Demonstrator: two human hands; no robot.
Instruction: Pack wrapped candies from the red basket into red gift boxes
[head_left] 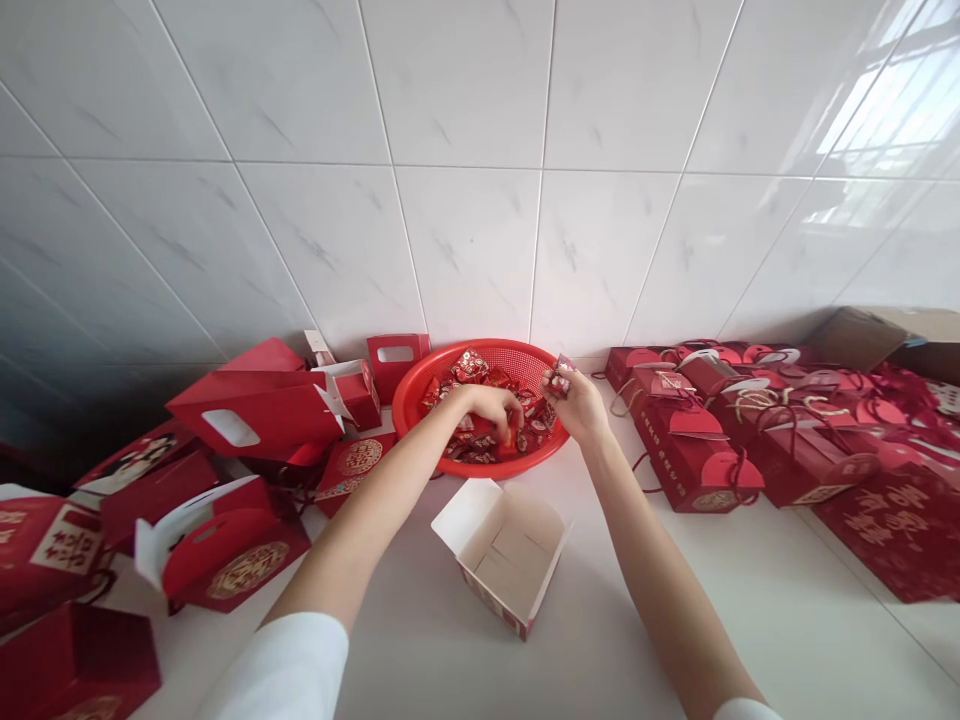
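Pinching hand: Right hand point(581, 402), fingertips closed on a small shiny wrapped packet point(561, 375); whether there is more than one, I cannot tell.
Packet risk: It could slip and fall, likely if the fingertip hold on slick wrapping loosens.
Packet direction: It juts up from the fingertips toward the wall; its long axis seems nearly upright, though it is too small to be sure.
Left hand point(493, 405): Down among loose packets point(469, 364), fingers curled; whether they grip anything, I cannot tell.
Red basket point(409, 405): Oval, around the left hand, its rim just beside the right.
Open box point(519, 545): Nearer the wearer than both hands, between the forearms, mouth up, on the pale bench point(600, 630).
Red boxes: Cluttered left of the left hand point(259, 415), rowed right of the right hand point(694, 450).
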